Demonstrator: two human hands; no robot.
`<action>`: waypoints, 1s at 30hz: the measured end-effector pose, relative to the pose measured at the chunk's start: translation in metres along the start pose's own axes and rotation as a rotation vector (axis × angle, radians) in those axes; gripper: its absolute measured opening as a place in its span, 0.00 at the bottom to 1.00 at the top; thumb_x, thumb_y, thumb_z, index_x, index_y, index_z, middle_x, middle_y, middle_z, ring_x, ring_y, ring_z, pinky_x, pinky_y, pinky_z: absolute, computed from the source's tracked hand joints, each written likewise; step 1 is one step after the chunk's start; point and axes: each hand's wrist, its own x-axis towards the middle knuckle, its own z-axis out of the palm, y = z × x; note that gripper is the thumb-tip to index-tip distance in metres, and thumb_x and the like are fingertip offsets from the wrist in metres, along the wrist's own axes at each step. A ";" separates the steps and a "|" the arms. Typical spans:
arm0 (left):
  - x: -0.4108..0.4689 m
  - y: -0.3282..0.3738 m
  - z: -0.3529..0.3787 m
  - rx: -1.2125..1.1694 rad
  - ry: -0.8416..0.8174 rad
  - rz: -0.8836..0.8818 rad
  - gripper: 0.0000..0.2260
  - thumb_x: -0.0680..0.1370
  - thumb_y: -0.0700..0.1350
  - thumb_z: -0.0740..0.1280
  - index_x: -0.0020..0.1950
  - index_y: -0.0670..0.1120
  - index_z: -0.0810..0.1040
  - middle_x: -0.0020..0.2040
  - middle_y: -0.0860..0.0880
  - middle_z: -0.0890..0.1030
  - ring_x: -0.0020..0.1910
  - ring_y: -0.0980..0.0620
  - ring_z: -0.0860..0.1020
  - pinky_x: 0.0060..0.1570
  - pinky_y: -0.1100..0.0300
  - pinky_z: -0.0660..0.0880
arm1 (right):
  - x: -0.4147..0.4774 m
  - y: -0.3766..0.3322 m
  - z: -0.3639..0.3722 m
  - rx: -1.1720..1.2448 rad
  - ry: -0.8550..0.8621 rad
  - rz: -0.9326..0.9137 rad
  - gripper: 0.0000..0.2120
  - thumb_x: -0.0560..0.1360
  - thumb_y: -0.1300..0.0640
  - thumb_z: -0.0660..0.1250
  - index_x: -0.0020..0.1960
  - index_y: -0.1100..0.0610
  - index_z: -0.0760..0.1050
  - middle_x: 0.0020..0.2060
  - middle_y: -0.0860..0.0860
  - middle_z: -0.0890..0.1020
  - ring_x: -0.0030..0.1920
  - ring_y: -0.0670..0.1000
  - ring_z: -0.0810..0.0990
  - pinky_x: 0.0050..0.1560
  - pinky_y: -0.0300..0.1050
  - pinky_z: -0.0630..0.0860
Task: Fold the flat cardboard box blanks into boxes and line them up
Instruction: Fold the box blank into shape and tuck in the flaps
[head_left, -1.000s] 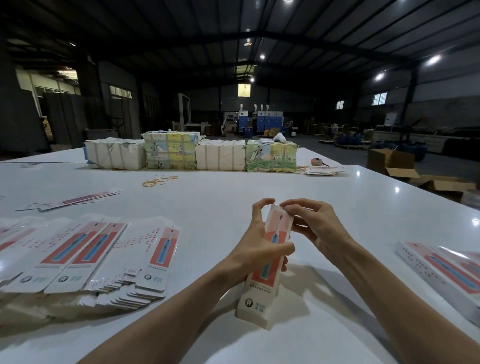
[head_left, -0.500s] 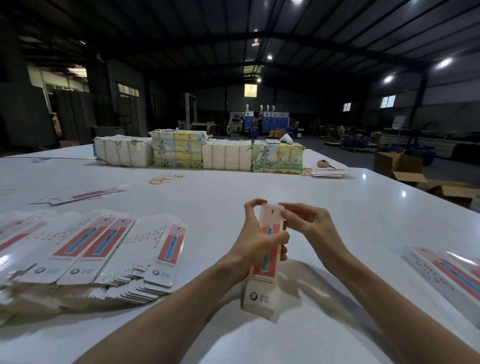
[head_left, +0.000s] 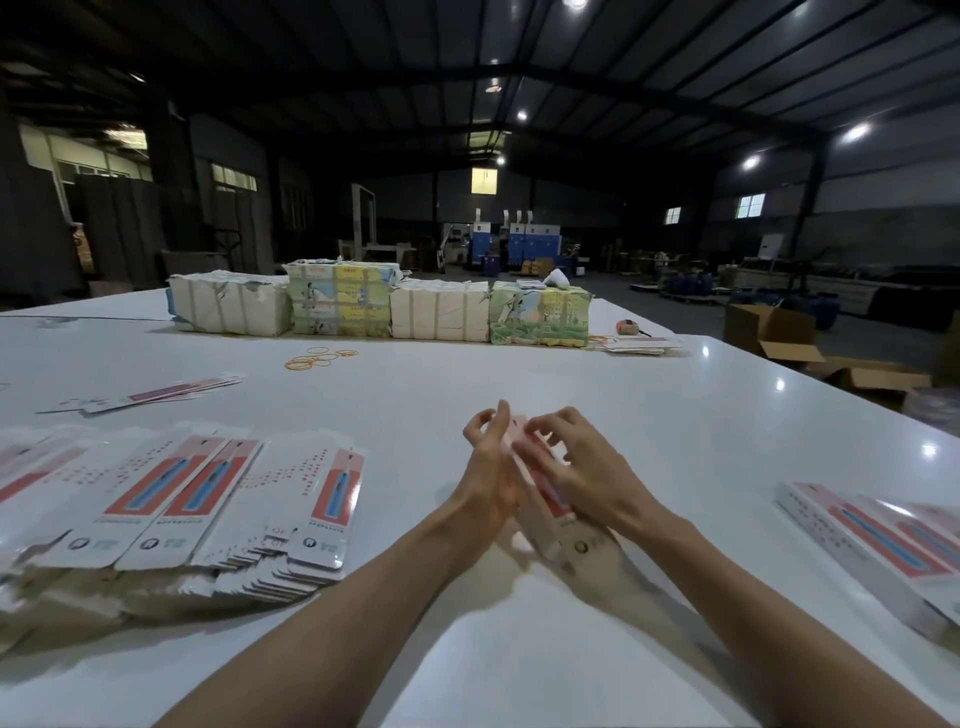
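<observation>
Lower centre: two forearms were seen reaching in, with one left hand (head_left: 488, 467) and one right hand (head_left: 587, 467). One box (head_left: 569, 543) was held between them over the white table (head_left: 519, 374). It was tilted, its lower end down to the right at the tabletop, and much was smeared by motion. The right hand's fingers were curled over the box's upper end, clamped on it. The left hand's fingers were half curled beside the box's left edge; whether they gripped it could not be told.

Lower left: one fanned stack of flat blanks (head_left: 208, 499), too many to be counted. Right edge: finished boxes (head_left: 872, 540) laid side by side, at least two, cropped by the frame.

Mid left: a few loose blanks (head_left: 156, 392). Beyond: rubber bands (head_left: 317, 358), several, number unreadable. Far edge: four wrapped bundles (head_left: 439, 309) in a row, two white and two printed, alternating. Right of them: one small pile of blanks (head_left: 639, 344). Off the table, upper right: two open brown cartons (head_left: 769, 332).

Against half a second before: the box had been stood nearly upright, printed face to the camera, with the left hand wrapped round it. It was now leaned over to the right, and the left hand was no longer seen wrapped across its front.
</observation>
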 end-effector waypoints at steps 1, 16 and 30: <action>0.000 0.001 -0.001 -0.023 -0.014 -0.030 0.27 0.85 0.60 0.62 0.77 0.45 0.63 0.70 0.32 0.75 0.64 0.34 0.80 0.63 0.36 0.78 | -0.001 -0.002 -0.001 -0.075 -0.074 0.000 0.26 0.79 0.32 0.64 0.68 0.49 0.75 0.59 0.45 0.74 0.55 0.45 0.77 0.54 0.47 0.80; 0.000 -0.021 -0.013 0.454 -0.272 -0.037 0.11 0.84 0.42 0.68 0.66 0.43 0.80 0.57 0.41 0.83 0.53 0.51 0.86 0.63 0.50 0.81 | -0.116 0.074 -0.106 -0.735 -0.014 0.437 0.22 0.84 0.51 0.61 0.76 0.52 0.64 0.68 0.50 0.74 0.64 0.51 0.76 0.67 0.49 0.74; -0.001 -0.025 -0.015 0.632 -0.337 0.024 0.09 0.84 0.39 0.66 0.61 0.44 0.84 0.49 0.46 0.84 0.50 0.51 0.85 0.65 0.51 0.79 | -0.113 0.065 -0.138 -0.953 -0.060 0.533 0.23 0.83 0.49 0.65 0.75 0.52 0.66 0.73 0.52 0.71 0.70 0.54 0.72 0.71 0.53 0.72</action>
